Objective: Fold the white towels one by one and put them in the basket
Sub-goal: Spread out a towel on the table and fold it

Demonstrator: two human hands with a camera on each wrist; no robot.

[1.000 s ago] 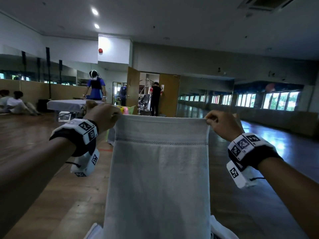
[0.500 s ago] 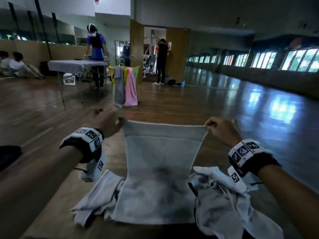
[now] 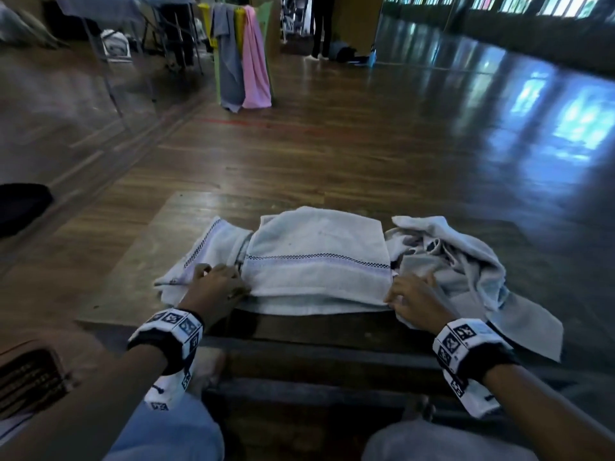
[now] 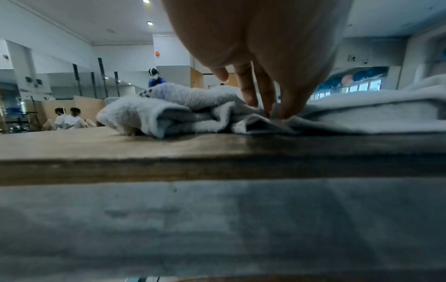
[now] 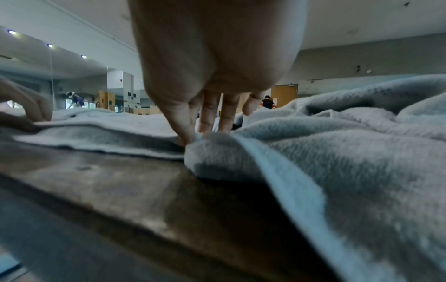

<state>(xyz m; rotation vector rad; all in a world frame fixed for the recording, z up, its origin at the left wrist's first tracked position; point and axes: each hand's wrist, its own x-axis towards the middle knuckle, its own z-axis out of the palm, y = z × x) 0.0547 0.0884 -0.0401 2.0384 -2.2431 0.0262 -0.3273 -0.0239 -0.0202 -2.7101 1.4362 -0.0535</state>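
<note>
A white towel [image 3: 319,257] with a checkered stripe lies folded in half on the wooden table [image 3: 133,271], its doubled edge along the near side. My left hand [image 3: 238,289] pinches the near-left corner; in the left wrist view thumb and fingers [image 4: 272,114] close on the towel [image 4: 362,114] edge. My right hand [image 3: 394,294] pinches the near-right corner, and in the right wrist view the thumb tip [image 5: 185,137] presses the towel layers [image 5: 108,129] together. A brown woven object [image 3: 30,377], possibly the basket, sits at my lower left.
Another white towel [image 3: 206,251] lies bunched just left of the folded one. A crumpled pile of towels [image 3: 449,257] lies to its right and hangs over the table's near edge. Farther off stand a rack with grey and pink cloths [image 3: 243,58] and another table.
The towel I held up by its top corners has come down onto the table and is folded over itself. Both hands moved down and toward me with the corners.
</note>
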